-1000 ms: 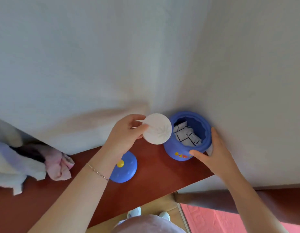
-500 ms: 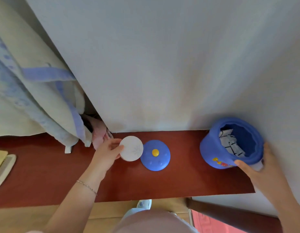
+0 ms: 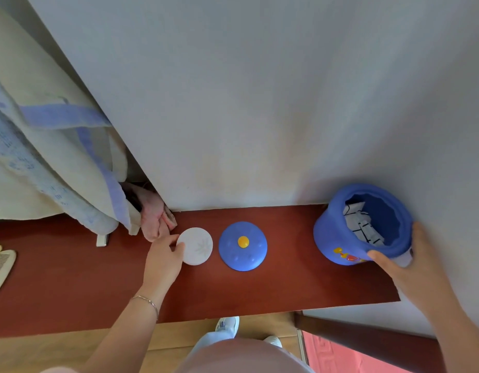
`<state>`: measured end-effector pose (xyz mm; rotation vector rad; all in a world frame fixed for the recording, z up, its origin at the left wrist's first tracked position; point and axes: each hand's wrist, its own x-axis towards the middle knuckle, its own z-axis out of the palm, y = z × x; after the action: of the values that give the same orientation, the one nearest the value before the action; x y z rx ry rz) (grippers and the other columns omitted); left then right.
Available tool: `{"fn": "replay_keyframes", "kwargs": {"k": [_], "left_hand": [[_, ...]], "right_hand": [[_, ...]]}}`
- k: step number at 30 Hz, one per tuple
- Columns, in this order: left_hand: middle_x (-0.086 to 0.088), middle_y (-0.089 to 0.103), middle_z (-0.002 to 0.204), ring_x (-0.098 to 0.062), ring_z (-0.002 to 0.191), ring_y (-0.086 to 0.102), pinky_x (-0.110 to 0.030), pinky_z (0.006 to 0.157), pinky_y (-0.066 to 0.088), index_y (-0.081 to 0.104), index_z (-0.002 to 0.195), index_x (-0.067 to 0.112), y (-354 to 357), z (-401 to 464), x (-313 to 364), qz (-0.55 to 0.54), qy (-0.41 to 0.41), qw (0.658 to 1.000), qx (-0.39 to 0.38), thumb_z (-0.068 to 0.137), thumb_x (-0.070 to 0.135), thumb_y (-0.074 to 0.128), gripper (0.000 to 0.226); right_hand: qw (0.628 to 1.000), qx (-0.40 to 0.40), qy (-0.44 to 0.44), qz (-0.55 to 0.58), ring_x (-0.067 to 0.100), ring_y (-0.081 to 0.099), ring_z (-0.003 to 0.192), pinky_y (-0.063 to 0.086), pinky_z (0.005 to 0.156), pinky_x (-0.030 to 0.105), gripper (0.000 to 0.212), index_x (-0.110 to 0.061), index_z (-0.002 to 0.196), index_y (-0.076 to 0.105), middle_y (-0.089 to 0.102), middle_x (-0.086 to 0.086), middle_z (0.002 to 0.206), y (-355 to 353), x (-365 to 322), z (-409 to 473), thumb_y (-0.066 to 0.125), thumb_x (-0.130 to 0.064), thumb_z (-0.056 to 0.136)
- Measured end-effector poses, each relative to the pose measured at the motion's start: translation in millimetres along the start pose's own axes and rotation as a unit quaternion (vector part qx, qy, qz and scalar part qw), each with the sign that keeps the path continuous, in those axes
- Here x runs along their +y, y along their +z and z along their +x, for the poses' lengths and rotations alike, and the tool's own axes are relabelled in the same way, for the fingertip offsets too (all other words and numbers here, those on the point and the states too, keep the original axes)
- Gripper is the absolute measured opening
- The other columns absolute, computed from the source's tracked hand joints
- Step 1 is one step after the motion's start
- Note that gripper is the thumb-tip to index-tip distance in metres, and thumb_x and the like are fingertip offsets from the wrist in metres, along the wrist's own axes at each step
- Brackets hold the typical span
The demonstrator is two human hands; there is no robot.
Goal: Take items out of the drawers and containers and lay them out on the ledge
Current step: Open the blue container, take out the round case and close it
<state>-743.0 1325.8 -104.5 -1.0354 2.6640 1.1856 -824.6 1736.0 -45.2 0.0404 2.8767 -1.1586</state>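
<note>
A round white disc [image 3: 196, 246] with a faint star pattern lies flat on the red-brown ledge [image 3: 259, 286]. My left hand [image 3: 163, 258] touches the disc's left edge with thumb and fingertips. Just right of the disc lies the blue lid [image 3: 243, 246] with a yellow knob. At the ledge's right end stands the open blue jar [image 3: 340, 238], tilted toward me, with white papers with black lines [image 3: 360, 224] inside. My right hand [image 3: 405, 273] grips the jar's near right side.
A pale blue-and-cream cloth [image 3: 50, 162] hangs at the left over a pink cloth [image 3: 155, 219]. A comb [image 3: 0, 267] lies at the far left of the ledge. A white wall rises behind. My shoes [image 3: 227, 324] and the floor show below the ledge.
My left hand carried the white disc from beside the jar leftward and down onto the ledge, left of the blue lid. The view swung left; my right hand stayed on the jar.
</note>
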Motion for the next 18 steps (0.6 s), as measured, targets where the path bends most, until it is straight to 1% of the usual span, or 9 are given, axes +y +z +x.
{"fn": "replay_keyframes", "kwargs": {"k": [2, 4, 6, 7, 9, 11, 13, 16, 18], "left_hand": [[0.0, 0.06, 0.087, -0.012, 0.073, 0.052, -0.018, 0.053, 0.032, 0.065, 0.108, 0.01, 5, -2, -2, 0.011, 0.013, 1.0, 0.008, 0.089, 0.007, 0.048, 0.026], [-0.003, 0.062, 0.094, -0.016, 0.08, 0.055, -0.02, 0.056, 0.038, 0.063, 0.113, 0.009, 7, -2, -5, 0.018, 0.011, 1.0, 0.011, 0.089, 0.008, 0.049, 0.028], [-0.01, 0.062, 0.113, -0.024, 0.097, 0.058, -0.031, 0.074, 0.049, 0.056, 0.122, 0.008, 7, 1, -7, 0.046, 0.02, 0.998, 0.029, 0.088, 0.01, 0.052, 0.035], [-0.012, 0.058, 0.121, -0.028, 0.107, 0.056, -0.038, 0.085, 0.049, 0.054, 0.124, 0.007, 7, 1, -5, 0.071, 0.042, 0.996, 0.042, 0.087, 0.011, 0.054, 0.037], [-0.013, 0.055, 0.123, -0.03, 0.112, 0.052, -0.042, 0.092, 0.045, 0.056, 0.121, 0.008, 10, -1, 8, 0.088, 0.113, 0.988, 0.063, 0.085, 0.011, 0.058, 0.035], [-0.009, 0.056, 0.116, -0.028, 0.107, 0.053, -0.033, 0.089, 0.041, 0.06, 0.116, 0.009, 16, -5, 28, 0.085, 0.202, 0.975, 0.034, 0.085, 0.013, 0.061, 0.032], [-0.005, 0.056, 0.117, -0.024, 0.107, 0.052, -0.026, 0.088, 0.037, 0.061, 0.119, 0.012, 28, -8, 48, 0.115, 0.284, 0.952, -0.023, 0.087, 0.02, 0.062, 0.033], [0.0, 0.056, 0.124, -0.024, 0.11, 0.05, -0.03, 0.086, 0.041, 0.061, 0.122, 0.017, 47, -8, 62, 0.157, 0.329, 0.925, -0.107, 0.088, 0.023, 0.061, 0.034], [-0.003, 0.063, 0.112, -0.029, 0.098, 0.057, -0.034, 0.076, 0.048, 0.068, 0.11, 0.014, 54, -9, 66, 0.176, 0.359, 0.907, -0.13, 0.082, 0.011, 0.067, 0.029]], "right_hand": [[1.0, -0.002, 0.008, 0.002, 0.02, 0.047, 0.123, 0.039, 0.103, 0.047, 0.109, -0.021, 0.135, 0.036, 0.049, 0.001, 0.134, 0, 1, 1, 0.06, -0.082, 0.048], [1.0, -0.002, 0.015, 0.004, 0.019, 0.046, 0.125, 0.039, 0.105, 0.048, 0.111, -0.021, 0.138, 0.034, 0.047, 0.0, 0.137, 0, 4, 1, 0.06, -0.082, 0.048], [1.0, 0.0, 0.024, 0.005, 0.018, 0.045, 0.127, 0.038, 0.105, 0.048, 0.112, -0.023, 0.139, 0.032, 0.046, -0.001, 0.139, 1, 7, 1, 0.061, -0.082, 0.048], [1.0, 0.001, 0.03, 0.007, 0.018, 0.044, 0.128, 0.038, 0.105, 0.048, 0.114, -0.023, 0.139, 0.031, 0.045, -0.001, 0.14, 1, 10, 1, 0.061, -0.083, 0.048], [0.999, 0.001, 0.03, 0.016, 0.017, 0.044, 0.129, 0.038, 0.105, 0.048, 0.111, -0.023, 0.139, 0.031, 0.045, -0.001, 0.14, 2, 13, 2, 0.063, -0.081, 0.05], [0.999, 0.003, 0.017, 0.03, 0.015, 0.045, 0.127, 0.039, 0.105, 0.047, 0.103, -0.024, 0.138, 0.033, 0.047, -0.003, 0.138, 2, 8, 1, 0.068, -0.072, 0.053], [0.999, 0.003, 0.0, 0.047, 0.011, 0.047, 0.124, 0.039, 0.105, 0.042, 0.094, -0.026, 0.136, 0.036, 0.049, -0.005, 0.134, 2, 2, 0, 0.07, -0.062, 0.056], [0.999, 0.003, -0.002, 0.051, 0.009, 0.047, 0.124, 0.039, 0.105, 0.04, 0.093, -0.026, 0.137, 0.035, 0.048, -0.007, 0.135, 2, -1, 0, 0.069, -0.06, 0.058], [0.999, 0.002, 0.005, 0.046, 0.008, 0.045, 0.126, 0.038, 0.106, 0.039, 0.096, -0.026, 0.139, 0.033, 0.046, -0.008, 0.138, 2, 1, -1, 0.069, -0.06, 0.057]]}}
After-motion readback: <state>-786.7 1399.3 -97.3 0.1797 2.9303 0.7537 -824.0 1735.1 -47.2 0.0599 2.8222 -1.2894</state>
